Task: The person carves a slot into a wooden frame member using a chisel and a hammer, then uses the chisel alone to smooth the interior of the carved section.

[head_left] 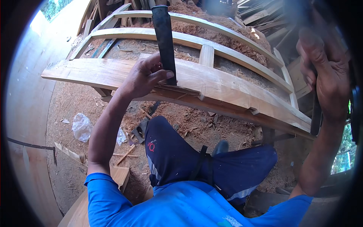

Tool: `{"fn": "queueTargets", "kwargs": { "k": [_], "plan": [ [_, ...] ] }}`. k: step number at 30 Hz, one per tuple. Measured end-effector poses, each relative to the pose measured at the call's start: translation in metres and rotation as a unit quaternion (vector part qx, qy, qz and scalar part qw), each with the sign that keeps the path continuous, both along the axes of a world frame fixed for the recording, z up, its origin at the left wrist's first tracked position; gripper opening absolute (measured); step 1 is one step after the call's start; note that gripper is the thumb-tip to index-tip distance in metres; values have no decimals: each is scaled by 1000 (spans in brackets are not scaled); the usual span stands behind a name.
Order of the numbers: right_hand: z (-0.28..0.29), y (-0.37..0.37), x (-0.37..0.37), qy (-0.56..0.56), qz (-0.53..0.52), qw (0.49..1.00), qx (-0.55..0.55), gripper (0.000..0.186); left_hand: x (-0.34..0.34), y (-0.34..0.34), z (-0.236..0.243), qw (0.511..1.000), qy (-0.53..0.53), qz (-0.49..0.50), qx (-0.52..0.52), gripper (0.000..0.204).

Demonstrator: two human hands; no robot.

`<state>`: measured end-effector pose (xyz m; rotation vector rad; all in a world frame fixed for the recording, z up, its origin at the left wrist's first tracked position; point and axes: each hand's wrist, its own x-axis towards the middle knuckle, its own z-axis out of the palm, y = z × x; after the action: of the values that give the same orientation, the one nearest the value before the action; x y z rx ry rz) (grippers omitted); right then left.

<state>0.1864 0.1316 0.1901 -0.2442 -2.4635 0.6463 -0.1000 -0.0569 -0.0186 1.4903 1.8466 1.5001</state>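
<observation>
My left hand [145, 75] is closed round a dark, broad chisel [163, 38], which stands nearly upright with its lower end on the edge of a long wooden board [234, 85]. Beside the chisel, that edge has a cut recess with splintered wood [181, 90]. Further right along the same edge is another small notch [253, 110]. Raised at the upper right, my right hand [327, 72] grips a striking tool by its dark handle [317, 113]. The tool's head is blurred near the top rim, so I cannot tell its exact kind.
Behind the board lies a wooden frame with curved rails [234, 47]. Sawdust and shavings [227, 24] are heaped beyond it. A crumpled plastic bag [82, 127] and wood scraps [126, 155] lie on the ground. Wood pieces [261, 15] are stacked at the far right.
</observation>
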Motion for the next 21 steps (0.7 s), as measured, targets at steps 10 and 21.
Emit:
{"fn": "queueTargets", "kwargs": {
  "k": [10,21],
  "plan": [
    [-3,-9,-10,19,10,1000,22,46,-1,6,-2,997,-47,-60,33,23],
    [-11,-50,-73,-133,146,966,168,47,6,1,-2,998,58,-31,-17,19]
  ]
}}
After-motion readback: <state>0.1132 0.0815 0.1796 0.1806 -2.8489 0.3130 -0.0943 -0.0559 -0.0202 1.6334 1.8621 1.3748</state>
